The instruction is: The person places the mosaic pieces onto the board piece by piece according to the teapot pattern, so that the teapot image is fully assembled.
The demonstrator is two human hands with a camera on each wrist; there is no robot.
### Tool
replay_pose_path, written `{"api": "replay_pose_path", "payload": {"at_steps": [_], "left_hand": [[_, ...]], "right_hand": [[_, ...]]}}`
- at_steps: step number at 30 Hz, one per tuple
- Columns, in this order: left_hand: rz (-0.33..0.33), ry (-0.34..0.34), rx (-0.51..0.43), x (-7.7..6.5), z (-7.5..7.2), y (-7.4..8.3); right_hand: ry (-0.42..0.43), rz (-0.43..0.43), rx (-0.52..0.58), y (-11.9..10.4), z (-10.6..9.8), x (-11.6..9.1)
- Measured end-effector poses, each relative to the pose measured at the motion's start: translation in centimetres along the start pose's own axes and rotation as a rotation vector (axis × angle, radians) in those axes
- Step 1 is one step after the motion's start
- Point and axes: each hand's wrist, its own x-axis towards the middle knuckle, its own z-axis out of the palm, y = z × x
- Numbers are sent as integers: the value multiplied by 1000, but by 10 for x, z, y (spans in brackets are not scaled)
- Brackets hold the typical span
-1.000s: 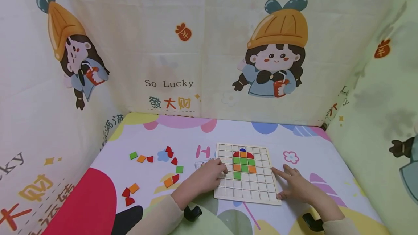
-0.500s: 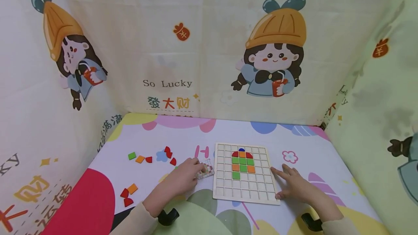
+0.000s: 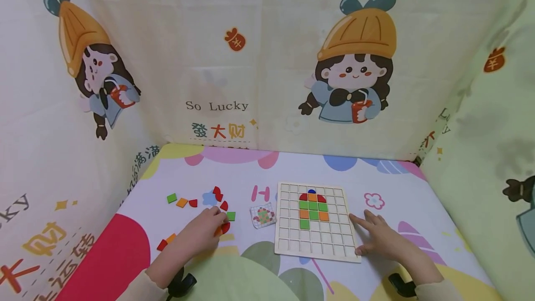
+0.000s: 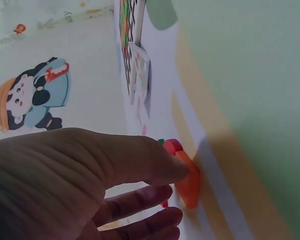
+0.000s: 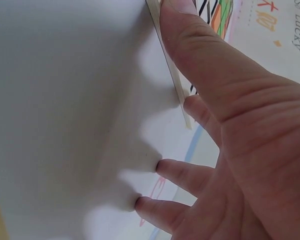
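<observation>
Cream cloth walls point(image 3: 167, 22) printed with orange-hatted cartoon figures point(image 3: 357, 68) border a colourfully patterned tabletop point(image 3: 301, 168).

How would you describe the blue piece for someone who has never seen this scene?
On the table, find the pale gridded board. Go to the far tip of the coloured pattern laid in it, just beyond an orange square. There sits the blue piece; no other piece in view is blue.

"So Lucky" point(image 3: 217, 106), "發大财" point(image 3: 218, 131) and pouch-borne "¥" point(image 3: 236, 41) on the back cloth point(image 3: 276, 22); pink "H" point(image 3: 261, 193) on the tabletop point(image 3: 292, 166)
</observation>
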Motion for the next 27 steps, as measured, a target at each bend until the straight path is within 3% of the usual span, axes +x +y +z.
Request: {"api": "replay_pose_path", "payload": {"at_steps": [11,27], "left_hand": [[-73,17,-66,-13,4,-6],[-80,43,-66,-12,6,-6]], "right_hand": [[-3,12,11,0,-1,0],[-3,7,5,-2,-2,0]]}}
